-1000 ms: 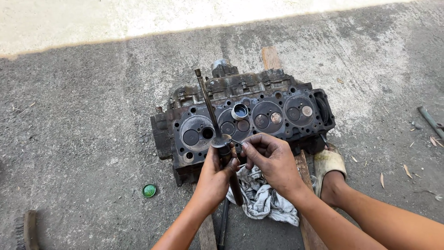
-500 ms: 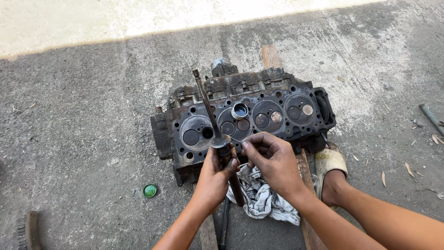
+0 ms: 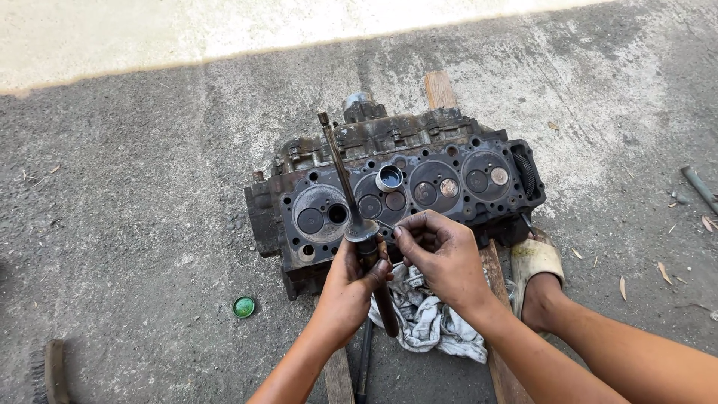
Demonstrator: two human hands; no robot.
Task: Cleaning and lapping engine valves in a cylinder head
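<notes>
A dirty dark cylinder head [image 3: 419, 161] lies on the concrete with its valve seats facing up. My left hand [image 3: 350, 283] grips a dark wooden-handled tool [image 3: 383, 303] that carries an engine valve [image 3: 342, 173], its stem tilted up and away over the head. My right hand [image 3: 443, 253] is just right of the valve's disc, fingers pinched on a thin light sliver [image 3: 384, 223] that touches the disc's rim. A small open round tin [image 3: 389, 178] rests on top of the cylinder head.
A crumpled grey rag [image 3: 430, 322] lies under my hands. Wooden planks [image 3: 440, 88] run beneath the head. A green cap [image 3: 244, 307] sits on the ground at left, a brush [image 3: 51, 370] at the lower left. My sandalled foot [image 3: 535, 262] is at right.
Both hands stay at the valve's disc; the valve stem has barely shifted. Nothing was picked up or let go.
</notes>
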